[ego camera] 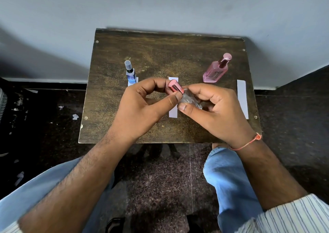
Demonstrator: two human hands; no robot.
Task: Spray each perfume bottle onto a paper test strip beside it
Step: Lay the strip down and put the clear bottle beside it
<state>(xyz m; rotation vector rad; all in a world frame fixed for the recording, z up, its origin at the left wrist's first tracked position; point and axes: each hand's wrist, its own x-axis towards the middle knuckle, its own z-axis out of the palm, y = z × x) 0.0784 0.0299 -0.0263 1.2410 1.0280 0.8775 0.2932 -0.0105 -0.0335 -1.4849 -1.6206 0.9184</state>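
Over the middle of a small dark wooden table [160,54], both hands hold a clear glass perfume bottle [189,100] with a shiny pink cap [175,88]. My left hand [142,106] pinches the pink cap between thumb and fingers. My right hand [211,108] grips the clear body, tilted on its side. Under them lies a white paper strip [173,113], partly hidden. A blue bottle [130,73] with a clear cap stands at the left on another strip [136,80]. A pink bottle [216,71] stands at the right, with a long white strip [242,97] beside it.
The table stands against a grey wall [160,5]. My knees in blue jeans [229,179] are below the table's near edge. Scraps of paper [75,116] lie on the dark speckled floor at the left.
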